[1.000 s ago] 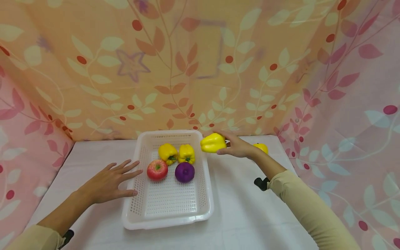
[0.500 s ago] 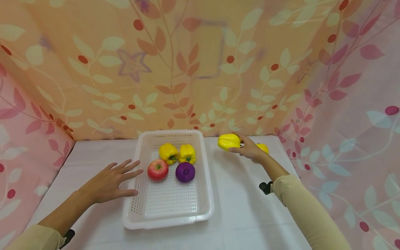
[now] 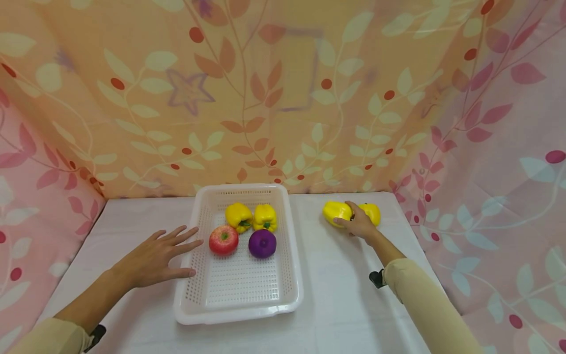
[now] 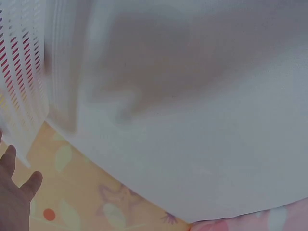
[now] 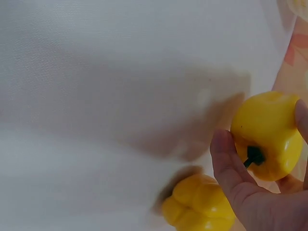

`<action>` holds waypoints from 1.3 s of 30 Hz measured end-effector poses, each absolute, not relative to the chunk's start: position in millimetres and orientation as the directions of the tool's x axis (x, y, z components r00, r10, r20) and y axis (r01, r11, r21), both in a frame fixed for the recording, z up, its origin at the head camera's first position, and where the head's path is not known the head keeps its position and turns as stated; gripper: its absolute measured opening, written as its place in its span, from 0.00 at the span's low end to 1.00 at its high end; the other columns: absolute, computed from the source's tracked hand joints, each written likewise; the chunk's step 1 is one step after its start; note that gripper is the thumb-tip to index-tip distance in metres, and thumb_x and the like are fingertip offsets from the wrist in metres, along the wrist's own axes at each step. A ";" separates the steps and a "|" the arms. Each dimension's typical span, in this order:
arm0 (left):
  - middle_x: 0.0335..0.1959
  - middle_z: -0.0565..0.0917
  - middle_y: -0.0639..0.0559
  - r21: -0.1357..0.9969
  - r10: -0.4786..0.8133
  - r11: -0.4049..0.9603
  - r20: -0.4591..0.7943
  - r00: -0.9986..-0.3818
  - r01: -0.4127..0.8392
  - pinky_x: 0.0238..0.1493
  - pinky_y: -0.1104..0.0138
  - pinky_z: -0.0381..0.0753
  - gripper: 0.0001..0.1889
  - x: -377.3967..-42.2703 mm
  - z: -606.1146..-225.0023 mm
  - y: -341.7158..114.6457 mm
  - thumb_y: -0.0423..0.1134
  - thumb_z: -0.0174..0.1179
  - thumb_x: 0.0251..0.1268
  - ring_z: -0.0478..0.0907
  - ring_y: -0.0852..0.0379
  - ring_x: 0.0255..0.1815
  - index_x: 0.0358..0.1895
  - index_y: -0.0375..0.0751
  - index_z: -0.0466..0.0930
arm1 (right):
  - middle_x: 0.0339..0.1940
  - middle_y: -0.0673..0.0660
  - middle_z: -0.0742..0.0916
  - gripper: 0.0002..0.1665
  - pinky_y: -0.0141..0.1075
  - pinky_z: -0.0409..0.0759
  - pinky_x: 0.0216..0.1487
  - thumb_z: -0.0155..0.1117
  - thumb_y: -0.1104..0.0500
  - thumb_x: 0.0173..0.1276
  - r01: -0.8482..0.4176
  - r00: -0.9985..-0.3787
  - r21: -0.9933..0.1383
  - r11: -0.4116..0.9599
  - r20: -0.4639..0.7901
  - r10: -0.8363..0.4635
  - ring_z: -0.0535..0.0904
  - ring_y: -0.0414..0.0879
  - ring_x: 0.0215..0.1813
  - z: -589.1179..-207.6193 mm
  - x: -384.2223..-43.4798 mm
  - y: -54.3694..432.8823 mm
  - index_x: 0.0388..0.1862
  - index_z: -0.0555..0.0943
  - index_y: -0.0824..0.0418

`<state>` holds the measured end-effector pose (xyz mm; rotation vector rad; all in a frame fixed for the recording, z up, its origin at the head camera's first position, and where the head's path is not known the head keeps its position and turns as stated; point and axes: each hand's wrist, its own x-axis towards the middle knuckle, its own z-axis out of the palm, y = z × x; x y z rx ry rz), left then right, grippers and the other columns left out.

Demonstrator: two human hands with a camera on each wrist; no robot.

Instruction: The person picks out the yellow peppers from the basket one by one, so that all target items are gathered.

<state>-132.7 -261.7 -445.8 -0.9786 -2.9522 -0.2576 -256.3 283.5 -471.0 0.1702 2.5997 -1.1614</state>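
My right hand grips a yellow bell pepper between thumb and fingers, right of the basket; its green stem faces the palm in the right wrist view. Just beyond that hand, another yellow bell pepper lies on the table, partly covered by the hand. My left hand hovers with spread fingers at the left rim of the white basket, holding nothing. Inside the basket are two peppers, a left one and a right one, a red apple and a round purple vegetable.
A white cloth covers the table. Floral curtains enclose it at the back and both sides. In the left wrist view the basket's perforated wall stands close to the left fingers.
My right hand has carried its yellow pepper from beside the basket's right rim rightward and down to the table, next to the other pepper. The left hand has stayed still.
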 end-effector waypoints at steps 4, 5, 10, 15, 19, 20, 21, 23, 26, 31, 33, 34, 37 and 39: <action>0.76 0.65 0.47 0.148 0.585 0.797 0.053 -0.809 0.586 0.64 0.34 0.63 0.39 -133.2 -445.4 -262.1 0.72 0.54 0.61 0.61 0.35 0.74 0.71 0.55 0.72 | 0.77 0.68 0.60 0.54 0.46 0.82 0.52 0.65 0.42 0.70 0.247 -0.948 -0.682 0.688 -0.318 0.025 0.71 0.60 0.57 -477.6 -254.3 283.3 0.82 0.46 0.56; 0.76 0.65 0.46 0.149 0.586 0.796 0.054 -0.808 0.587 0.64 0.34 0.63 0.39 -133.1 -445.3 -262.0 0.72 0.54 0.61 0.61 0.35 0.74 0.71 0.55 0.72 | 0.78 0.68 0.59 0.54 0.46 0.81 0.52 0.64 0.42 0.70 0.251 -0.946 -0.674 0.695 -0.322 0.030 0.70 0.61 0.59 -478.8 -253.8 283.7 0.82 0.45 0.57; 0.76 0.65 0.46 0.155 0.593 0.789 0.060 -0.803 0.595 0.64 0.34 0.64 0.38 -132.8 -445.6 -261.5 0.71 0.55 0.62 0.61 0.35 0.74 0.71 0.55 0.72 | 0.80 0.69 0.56 0.55 0.40 0.78 0.46 0.62 0.41 0.71 0.257 -0.942 -0.634 0.729 -0.332 0.043 0.66 0.63 0.63 -482.4 -251.8 285.1 0.83 0.43 0.57; 0.76 0.65 0.47 0.155 0.592 0.789 0.063 -0.803 0.594 0.64 0.34 0.64 0.38 -132.3 -446.0 -261.2 0.71 0.55 0.62 0.61 0.35 0.74 0.71 0.56 0.72 | 0.79 0.69 0.57 0.56 0.35 0.77 0.38 0.60 0.38 0.71 0.247 -0.945 -0.611 0.752 -0.323 0.048 0.72 0.60 0.56 -483.1 -252.1 285.4 0.82 0.42 0.59; 0.76 0.65 0.46 0.157 0.591 0.790 0.062 -0.804 0.593 0.64 0.34 0.64 0.38 -132.8 -446.2 -261.4 0.71 0.55 0.62 0.61 0.35 0.74 0.71 0.55 0.72 | 0.78 0.69 0.58 0.56 0.35 0.77 0.36 0.60 0.38 0.71 0.251 -0.942 -0.604 0.756 -0.334 0.046 0.74 0.57 0.49 -482.2 -252.6 285.8 0.82 0.41 0.59; 0.76 0.65 0.46 0.157 0.589 0.792 0.059 -0.806 0.590 0.64 0.34 0.63 0.38 -132.8 -445.9 -261.3 0.71 0.55 0.62 0.61 0.35 0.74 0.71 0.55 0.72 | 0.78 0.69 0.58 0.57 0.36 0.78 0.37 0.59 0.37 0.71 0.255 -0.939 -0.603 0.756 -0.340 0.046 0.75 0.56 0.47 -482.0 -252.9 286.0 0.82 0.41 0.59; 0.76 0.65 0.46 0.156 0.589 0.792 0.056 -0.806 0.590 0.64 0.34 0.63 0.38 -132.9 -445.6 -261.2 0.71 0.55 0.62 0.61 0.35 0.74 0.71 0.55 0.72 | 0.78 0.69 0.58 0.57 0.37 0.79 0.38 0.59 0.37 0.71 0.257 -0.937 -0.603 0.755 -0.345 0.043 0.75 0.55 0.45 -481.7 -253.2 286.2 0.82 0.40 0.58; 0.76 0.65 0.46 0.151 0.591 0.792 0.050 -0.805 0.591 0.64 0.34 0.64 0.38 -132.9 -445.2 -261.6 0.71 0.55 0.62 0.61 0.35 0.74 0.71 0.54 0.72 | 0.78 0.70 0.58 0.57 0.40 0.80 0.40 0.58 0.37 0.71 0.259 -0.932 -0.602 0.756 -0.360 0.033 0.74 0.54 0.41 -481.2 -253.9 286.7 0.82 0.39 0.58; 0.76 0.65 0.46 0.147 0.595 0.790 0.051 -0.802 0.595 0.64 0.34 0.64 0.38 -132.7 -443.9 -261.2 0.71 0.55 0.63 0.61 0.35 0.74 0.71 0.54 0.72 | 0.77 0.70 0.59 0.57 0.44 0.81 0.42 0.58 0.37 0.72 0.274 -0.921 -0.599 0.752 -0.388 0.026 0.74 0.52 0.36 -479.5 -255.0 288.4 0.83 0.38 0.57; 0.75 0.66 0.46 0.141 0.605 0.782 0.062 -0.794 0.607 0.63 0.34 0.65 0.37 -131.7 -442.9 -261.4 0.70 0.55 0.63 0.61 0.35 0.74 0.71 0.55 0.72 | 0.74 0.70 0.62 0.55 0.45 0.84 0.43 0.59 0.40 0.73 0.290 -0.898 -0.585 0.757 -0.439 0.005 0.75 0.55 0.40 -472.9 -255.2 290.6 0.82 0.39 0.57; 0.75 0.66 0.46 0.141 0.605 0.782 0.065 -0.793 0.608 0.63 0.34 0.65 0.37 -131.5 -443.1 -261.4 0.70 0.55 0.63 0.62 0.35 0.74 0.71 0.55 0.72 | 0.72 0.70 0.64 0.53 0.47 0.85 0.45 0.58 0.42 0.74 0.281 -0.895 -0.587 0.759 -0.446 -0.014 0.76 0.58 0.46 -467.3 -254.2 291.0 0.82 0.40 0.60; 0.75 0.66 0.46 0.141 0.604 0.782 0.064 -0.794 0.607 0.63 0.34 0.65 0.37 -131.6 -443.4 -261.6 0.70 0.55 0.63 0.62 0.35 0.74 0.71 0.56 0.72 | 0.71 0.70 0.66 0.53 0.48 0.85 0.46 0.58 0.43 0.74 0.279 -0.893 -0.591 0.757 -0.449 -0.021 0.77 0.60 0.48 -463.7 -253.6 291.1 0.82 0.40 0.60; 0.76 0.65 0.46 0.143 0.600 0.786 0.058 -0.798 0.601 0.64 0.34 0.64 0.38 -131.8 -444.3 -262.0 0.71 0.54 0.63 0.61 0.36 0.74 0.72 0.56 0.71 | 0.69 0.71 0.68 0.51 0.50 0.86 0.46 0.59 0.46 0.74 0.270 -0.892 -0.588 0.762 -0.452 -0.033 0.78 0.63 0.52 -451.4 -253.2 291.5 0.81 0.43 0.62; 0.76 0.65 0.47 0.143 0.599 0.787 0.056 -0.799 0.600 0.64 0.34 0.64 0.38 -132.0 -444.6 -262.3 0.71 0.54 0.62 0.61 0.36 0.74 0.72 0.57 0.71 | 0.68 0.73 0.69 0.50 0.50 0.86 0.45 0.59 0.47 0.74 0.260 -0.891 -0.580 0.772 -0.453 -0.040 0.79 0.65 0.54 -442.0 -254.4 291.6 0.81 0.44 0.63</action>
